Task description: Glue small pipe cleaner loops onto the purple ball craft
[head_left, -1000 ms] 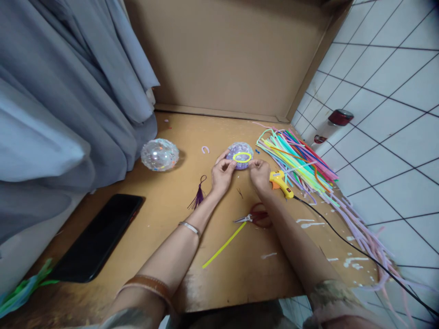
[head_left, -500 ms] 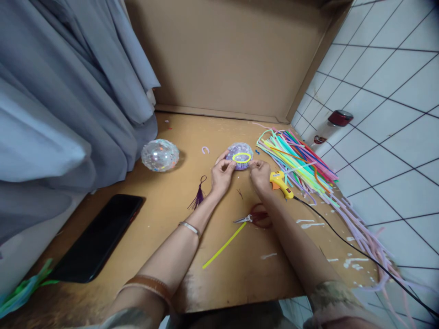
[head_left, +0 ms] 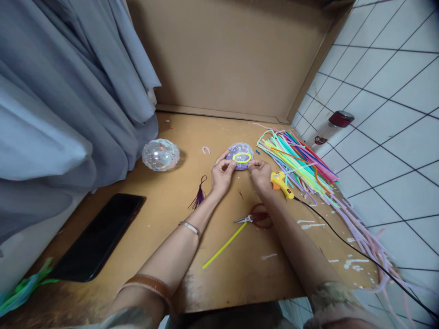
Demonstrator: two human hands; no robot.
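Observation:
A purple, fuzzy-looking rounded piece (head_left: 240, 147) with a clear middle lies between my hands on the table. Against its near side sits an oval ring of yellow pipe cleaner (head_left: 242, 162). My left hand (head_left: 222, 176) is closed at the left end of the ring, thumb and finger pinched, with other fingers reaching behind the purple piece. At the right end, my right hand (head_left: 260, 175) is curled with its fingertips pinched by the ring's edge; whether it grips the ring or the purple piece is hard to see.
Left stands a clear decorated ball (head_left: 160, 155); a phone (head_left: 99, 237) lies nearer. A purple tassel (head_left: 197, 197), scissors (head_left: 261, 216) and a yellow pipe cleaner (head_left: 224, 246) lie close to my arms. Right are a yellow glue gun (head_left: 282, 184), its cord, and a pipe-cleaner bundle (head_left: 298, 160).
Almost nothing differs. Both hands stay at the ring and purple piece, with only a slight shift of the whole view.

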